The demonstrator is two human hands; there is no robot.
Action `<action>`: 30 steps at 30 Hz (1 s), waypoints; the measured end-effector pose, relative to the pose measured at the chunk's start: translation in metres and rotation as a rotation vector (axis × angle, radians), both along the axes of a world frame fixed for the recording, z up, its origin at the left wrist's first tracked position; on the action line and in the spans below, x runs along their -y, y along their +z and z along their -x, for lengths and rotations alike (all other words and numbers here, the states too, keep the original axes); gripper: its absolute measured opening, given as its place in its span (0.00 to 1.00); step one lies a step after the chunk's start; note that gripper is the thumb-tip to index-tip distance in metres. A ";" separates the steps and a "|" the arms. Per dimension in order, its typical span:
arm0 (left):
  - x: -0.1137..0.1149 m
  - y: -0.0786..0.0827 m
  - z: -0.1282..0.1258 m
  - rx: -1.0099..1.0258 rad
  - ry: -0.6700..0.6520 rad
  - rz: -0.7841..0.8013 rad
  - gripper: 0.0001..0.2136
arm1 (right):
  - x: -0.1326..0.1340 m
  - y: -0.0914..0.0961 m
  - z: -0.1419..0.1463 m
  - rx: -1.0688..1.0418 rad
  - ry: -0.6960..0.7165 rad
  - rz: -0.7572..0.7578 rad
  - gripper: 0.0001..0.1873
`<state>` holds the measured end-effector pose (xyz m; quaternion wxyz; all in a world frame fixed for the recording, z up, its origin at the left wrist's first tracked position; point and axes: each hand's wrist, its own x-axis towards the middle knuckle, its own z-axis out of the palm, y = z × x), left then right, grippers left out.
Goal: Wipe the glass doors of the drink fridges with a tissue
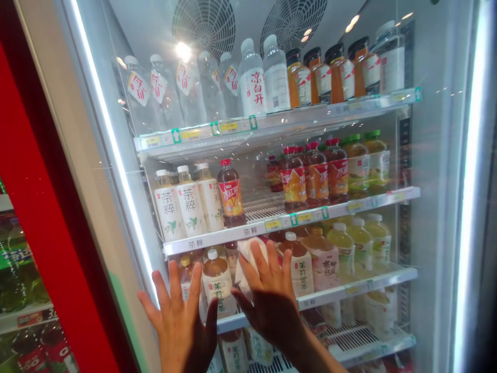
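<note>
My left hand (pixel 181 322) lies flat on the glass door (pixel 430 166) of a drinks fridge, low on the left, with its fingers spread. Beside it, my right hand (pixel 272 305) is also pressed against the glass, fingers apart and pointing up-left. A white patch (pixel 245 259) shows at my right fingertips; I cannot tell whether it is a cloth on the glass or a bottle behind it. Behind both hands stand pale tea bottles (pixel 217 285) on the third shelf.
Several wire shelves hold drinks: clear water bottles (pixel 252 77) on top, white tea bottles (pixel 182 207) and red-capped iced tea (pixel 231 194) below, green-capped bottles (pixel 359 160) at right. A red door frame (pixel 46 207) stands left, with another fridge beyond it.
</note>
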<state>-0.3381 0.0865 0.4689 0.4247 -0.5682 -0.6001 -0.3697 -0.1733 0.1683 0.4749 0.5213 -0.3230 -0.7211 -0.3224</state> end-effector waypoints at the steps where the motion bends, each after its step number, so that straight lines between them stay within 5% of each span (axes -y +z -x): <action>1: -0.002 0.001 -0.003 0.011 -0.008 -0.006 0.46 | -0.003 0.011 -0.001 -0.028 -0.013 0.001 0.36; 4: -0.010 0.004 -0.018 0.034 -0.052 -0.026 0.46 | -0.011 0.032 -0.008 -0.071 -0.024 -0.009 0.36; 10: -0.021 0.002 -0.041 0.019 -0.024 -0.083 0.45 | -0.023 -0.023 -0.061 0.003 -0.018 0.001 0.42; 13: -0.029 0.002 -0.061 0.064 0.007 -0.134 0.45 | -0.043 -0.005 -0.097 -0.105 -0.074 0.027 0.42; 17: -0.046 0.009 -0.106 0.124 -0.011 -0.160 0.42 | -0.063 0.022 -0.134 -0.118 -0.070 0.003 0.41; 22: -0.069 0.014 -0.167 0.066 -0.046 -0.141 0.41 | -0.082 0.000 -0.190 0.030 -0.074 -0.018 0.41; 27: -0.089 0.017 -0.228 -0.016 -0.111 -0.095 0.42 | -0.117 0.016 -0.276 -0.150 -0.110 -0.012 0.41; 30: -0.097 0.022 -0.253 -0.072 -0.134 -0.092 0.40 | -0.128 -0.007 -0.318 0.000 -0.017 -0.008 0.43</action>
